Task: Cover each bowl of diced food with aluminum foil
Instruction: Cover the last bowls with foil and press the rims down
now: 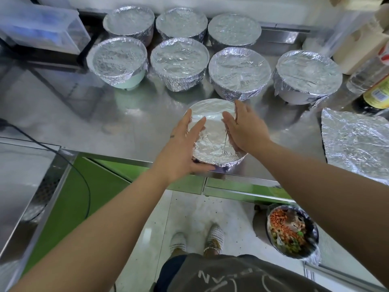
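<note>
Two white shoes stand on the pale floor below us. To their right a round bin holds diced orange and green scraps. Beyond these the green cabinet front runs under the steel counter.

At the counter's near edge, about the middle, sits the bowl we are working on, its top and wall wrapped in foil. Our left hand lies flat against the bowl's left side, fingers stretched out and pointing away from us. It presses the foil to the rim and grips nothing. Our right hand lies the same way on the right side, with the fingers straight, the thumb resting on the foil top and the palm against the wall. It pinches nothing either.

Right of the bowl and well apart from it, a loose foil sheet lies wrinkled on the counter.

Farther back, four covered bowls stand in a row across the counter, each with foil folded down over its rim. The leftmost shows a pale green wall below the foil. Behind them three more bowls, also covered, stand in a far row near the back wall.

At the right edge a dark bottle with a yellow label stands by a clear bottle. At the far left sits a clear box.
</note>
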Available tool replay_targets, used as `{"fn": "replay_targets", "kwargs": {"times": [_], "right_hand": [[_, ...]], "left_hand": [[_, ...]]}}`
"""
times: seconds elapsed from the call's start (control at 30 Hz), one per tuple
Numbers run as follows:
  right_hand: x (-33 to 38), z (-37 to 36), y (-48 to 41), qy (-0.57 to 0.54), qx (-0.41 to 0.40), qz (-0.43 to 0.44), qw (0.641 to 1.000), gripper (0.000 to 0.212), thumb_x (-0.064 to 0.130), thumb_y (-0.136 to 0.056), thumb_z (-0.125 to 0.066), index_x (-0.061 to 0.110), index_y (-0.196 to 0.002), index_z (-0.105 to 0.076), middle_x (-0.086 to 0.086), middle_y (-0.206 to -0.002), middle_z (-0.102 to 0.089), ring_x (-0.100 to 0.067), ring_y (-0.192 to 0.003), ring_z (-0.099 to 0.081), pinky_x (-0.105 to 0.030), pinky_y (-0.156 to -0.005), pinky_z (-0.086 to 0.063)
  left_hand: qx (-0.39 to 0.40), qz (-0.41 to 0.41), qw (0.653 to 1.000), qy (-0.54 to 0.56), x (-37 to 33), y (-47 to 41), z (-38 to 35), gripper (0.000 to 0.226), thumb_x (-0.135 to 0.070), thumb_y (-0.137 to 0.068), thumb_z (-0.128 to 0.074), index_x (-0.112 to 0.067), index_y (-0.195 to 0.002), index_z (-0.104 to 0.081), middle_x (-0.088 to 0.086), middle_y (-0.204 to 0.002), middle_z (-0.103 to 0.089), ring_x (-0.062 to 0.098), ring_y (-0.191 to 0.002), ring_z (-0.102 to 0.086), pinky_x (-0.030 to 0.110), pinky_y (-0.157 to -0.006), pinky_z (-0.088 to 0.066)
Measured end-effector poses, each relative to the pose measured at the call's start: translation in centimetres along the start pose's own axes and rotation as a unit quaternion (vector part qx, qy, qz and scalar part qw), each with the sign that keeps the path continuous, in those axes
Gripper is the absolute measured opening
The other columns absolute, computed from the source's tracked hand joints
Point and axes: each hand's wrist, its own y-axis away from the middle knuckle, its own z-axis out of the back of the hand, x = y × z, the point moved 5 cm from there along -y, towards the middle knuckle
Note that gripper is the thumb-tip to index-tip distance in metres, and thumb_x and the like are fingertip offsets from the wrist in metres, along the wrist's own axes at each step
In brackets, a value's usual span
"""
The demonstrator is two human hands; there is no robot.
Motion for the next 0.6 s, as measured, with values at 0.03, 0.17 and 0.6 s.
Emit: {"fn": "replay_targets", "kwargs": {"times": [0.03,0.17,0.6], "right_hand": [[-0.1,-0.1,-0.1,-0.01,0.003,0.001,1.0,0.064,0.052,-0.104,-0.035,0.016,-0.156,-0.026,-0.012,-0.15,-0.043,-0.038,-0.129,-0.049,-0.047,-0.1,-0.042],[-0.1,0.6,0.2,-0.089,-0.005,0.017,0.996,0.073,0.055,-0.1,-0.045,0.016,-0.158,-0.022,-0.014,-0.159,-0.027,-0.033,-0.147,-0.026,-0.05,-0.118,-0.027],[0.1,-0.3,5.5,0.021,0.02,0.273,0.962,0.113,0.096,-0.064,-0.041,0.027,-0.153,-0.038,-0.01,-0.164,-0.025,-0.032,-0.153,-0.012,-0.061,-0.122,-0.008]], "left_hand": [[0.018,0.002,0.999,-0.027,-0.3,0.1,0.3,0.136,-0.082,-0.051,-0.065,-0.029,-0.162,-0.006,0.006,-0.167,0.02,0.029,-0.156,0.001,0.051,-0.124,-0.02],[0.015,0.07,0.997,-0.038,-1.4,0.9,0.5,0.131,-0.093,-0.053,-0.051,-0.038,-0.16,0.001,-0.007,-0.163,0.033,0.027,-0.152,0.026,0.049,-0.123,-0.005],[0.026,0.083,0.993,0.082,-0.6,1.5,0.0,0.111,-0.07,-0.076,-0.056,-0.023,-0.163,-0.004,-0.015,-0.162,0.029,0.012,-0.154,-0.011,0.039,-0.123,-0.025]]}}
